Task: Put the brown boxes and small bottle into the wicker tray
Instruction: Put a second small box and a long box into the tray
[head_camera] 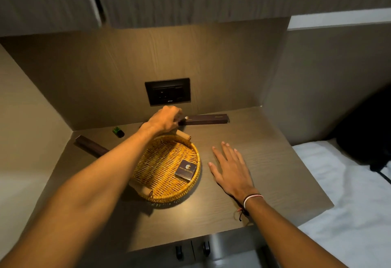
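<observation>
A round wicker tray (156,161) with rolled handles sits mid-table, and a small square brown box (185,170) lies inside it at the right. A long brown box (206,118) lies against the back wall. My left hand (166,119) reaches over the tray to that box's left end, fingers curled at it; whether it grips the box is unclear. Another long brown box (91,146) lies at the left, partly hidden by my forearm. A small green bottle (118,131) lies near the back left corner. My right hand (229,167) rests flat on the table, right of the tray.
The wooden table (264,183) sits in a nook with walls behind and to the left and a cabinet overhead. A black wall socket (167,91) is on the back wall. A bed with white sheets (349,204) lies to the right, a dark bag (368,132) on it.
</observation>
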